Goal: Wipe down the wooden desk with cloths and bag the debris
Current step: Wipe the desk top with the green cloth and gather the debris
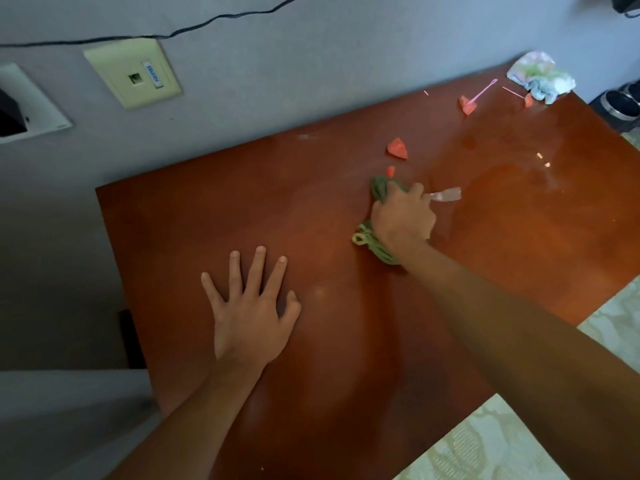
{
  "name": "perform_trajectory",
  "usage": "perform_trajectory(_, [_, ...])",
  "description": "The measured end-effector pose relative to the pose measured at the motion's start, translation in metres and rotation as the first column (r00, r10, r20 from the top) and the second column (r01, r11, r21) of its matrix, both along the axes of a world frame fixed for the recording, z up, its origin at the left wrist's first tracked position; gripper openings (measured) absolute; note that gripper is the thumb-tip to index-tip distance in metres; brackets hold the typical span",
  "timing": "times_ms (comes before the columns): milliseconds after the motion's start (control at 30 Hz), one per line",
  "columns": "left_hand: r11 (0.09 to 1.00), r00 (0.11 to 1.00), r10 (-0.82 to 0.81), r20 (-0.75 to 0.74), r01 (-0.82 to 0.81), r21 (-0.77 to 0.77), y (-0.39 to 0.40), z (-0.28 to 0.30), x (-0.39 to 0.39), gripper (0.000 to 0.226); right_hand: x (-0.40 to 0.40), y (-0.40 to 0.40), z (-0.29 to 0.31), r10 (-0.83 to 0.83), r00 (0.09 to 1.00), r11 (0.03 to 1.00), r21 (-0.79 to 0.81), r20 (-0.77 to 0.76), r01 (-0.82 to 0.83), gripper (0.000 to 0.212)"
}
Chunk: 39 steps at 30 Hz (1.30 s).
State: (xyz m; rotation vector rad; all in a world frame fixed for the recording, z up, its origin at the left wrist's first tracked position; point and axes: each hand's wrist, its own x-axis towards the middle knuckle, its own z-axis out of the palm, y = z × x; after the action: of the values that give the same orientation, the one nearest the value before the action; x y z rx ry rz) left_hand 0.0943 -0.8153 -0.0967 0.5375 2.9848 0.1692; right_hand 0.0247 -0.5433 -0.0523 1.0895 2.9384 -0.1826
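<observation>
My right hand (403,218) presses a bunched green cloth (379,249) onto the middle of the reddish wooden desk (311,209); the cloth shows above and below the hand. A clear plastic scrap (446,195) lies right beside my knuckles. My left hand (251,308) rests flat on the desk with fingers spread, holding nothing. Red paper scraps (397,148) lie just beyond the cloth, with more red scraps (467,105) and thin pink sticks (483,91) farther back. A crumpled pale cloth (540,77) sits at the desk's far right corner.
The desk backs onto a grey wall with a socket plate (133,77), a black cable (166,35) and a white outlet (27,105). A dark round container (620,105) stands past the right corner. Patterned floor (485,441) shows at lower right.
</observation>
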Motion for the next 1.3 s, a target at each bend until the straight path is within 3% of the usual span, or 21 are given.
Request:
perform_trajectory(67, [1.000,1.000,-0.001,-0.002,0.001,0.005,0.000,0.000,0.000,0.065,0.008,-0.009,-0.001,0.104,0.994,0.994,0.040,-0.026,-0.103,0.039])
perform_trajectory(133, [1.000,1.000,0.000,0.002,0.000,0.003,0.001,0.001,0.000,0.065,0.016,-0.035,-0.007,0.347,0.936,0.937,0.073,-0.054,-0.342,0.049])
perform_trajectory(233, [1.000,1.000,-0.001,-0.005,0.001,-0.008,0.001,0.002,0.000,0.065,0.025,-0.076,-0.019,0.723,0.680,0.690,0.091,-0.121,-0.718,0.053])
perform_trajectory(300, [1.000,1.000,-0.004,-0.007,0.004,-0.018,0.001,0.002,-0.001,0.065,0.018,-0.079,-0.021,0.863,0.496,0.504,0.122,-0.092,-0.855,0.054])
perform_trajectory(333, [1.000,1.000,-0.001,-0.004,0.001,-0.019,0.001,0.002,0.000,0.065,0.010,-0.073,-0.022,0.882,0.466,0.472,0.146,-0.072,-0.870,0.053])
perform_trajectory(367, [1.000,1.000,0.002,0.000,-0.002,-0.018,0.001,0.002,0.000,0.065,0.001,-0.066,-0.020,0.858,0.511,0.514,0.157,-0.063,-0.844,0.053])
perform_trajectory(467, [1.000,1.000,0.008,-0.001,-0.008,-0.003,0.001,0.003,0.000,0.065,-0.035,-0.045,-0.010,0.532,0.844,0.845,0.110,-0.070,-0.524,0.049])
perform_trajectory(533, [1.000,1.000,0.007,0.000,-0.007,-0.004,0.001,0.003,0.000,0.065,-0.046,-0.046,-0.007,0.374,0.925,0.927,0.052,-0.074,-0.371,0.049])
perform_trajectory(600, [1.000,1.000,0.007,-0.001,-0.007,-0.004,0.001,0.003,-0.001,0.065,-0.040,-0.061,-0.009,0.525,0.844,0.851,0.071,-0.109,-0.520,0.051])
perform_trajectory(700, [1.000,1.000,0.006,0.010,-0.006,-0.002,0.001,0.006,-0.001,0.064,-0.018,-0.078,-0.023,0.902,0.413,0.428,0.119,-0.127,-0.896,0.053])
perform_trajectory(733, [1.000,1.000,0.006,0.012,-0.006,-0.001,0.001,0.008,0.000,0.064,-0.017,-0.077,-0.024,0.943,0.317,0.327,0.109,-0.104,-0.939,0.052])
perform_trajectory(767, [1.000,1.000,0.003,0.007,-0.003,0.003,0.002,0.009,0.000,0.063,-0.022,-0.073,-0.024,0.953,0.289,0.297,0.097,-0.091,-0.950,0.051])
perform_trajectory(833, [1.000,1.000,-0.013,-0.013,0.013,0.025,0.003,0.012,-0.002,0.064,-0.042,-0.064,-0.021,0.900,0.426,0.435,0.107,-0.095,-0.894,0.050])
perform_trajectory(933, [0.999,1.000,-0.031,0.002,0.030,0.044,0.009,0.017,-0.024,0.067,-0.087,-0.055,-0.012,0.612,0.780,0.790,0.065,-0.132,-0.610,0.051])
perform_trajectory(1000, [0.998,0.998,-0.041,0.042,0.039,0.040,0.014,0.020,-0.043,0.070,-0.105,-0.056,-0.010,0.502,0.859,0.864,0.015,-0.104,-0.503,0.052])
perform_trajectory(1067, [0.999,0.995,-0.047,0.084,0.045,0.023,0.022,0.019,-0.063,0.071,-0.104,-0.061,-0.014,0.651,0.746,0.757,0.060,-0.136,-0.650,0.053])
perform_trajectory(1167, [0.999,0.993,-0.040,0.107,0.038,0.014,0.036,0.016,-0.084,0.072,-0.097,-0.050,-0.026,0.943,0.314,0.327,0.137,-0.109,-0.935,0.053])
perform_trajectory(1200, [0.999,0.995,-0.029,0.100,0.027,0.017,0.040,0.015,-0.087,0.072,-0.101,-0.042,-0.027,0.966,0.243,0.254,0.135,-0.092,-0.958,0.053])
perform_trajectory(1233, [1.000,0.996,-0.019,0.092,0.017,0.017,0.042,0.014,-0.087,0.072,-0.108,-0.036,-0.027,0.966,0.244,0.254,0.132,-0.088,-0.958,0.052])
perform_trajectory(1267, [1.000,0.997,-0.012,0.083,0.011,0.014,0.044,0.013,-0.085,0.073,-0.118,-0.032,-0.025,0.945,0.313,0.324,0.138,-0.098,-0.936,0.051])
perform_trajectory(1300, [1.000,0.997,-0.008,0.077,0.008,0.009,0.045,0.011,-0.084,0.073,-0.128,-0.028,-0.021,0.891,0.438,0.452,0.147,-0.115,-0.880,0.051])
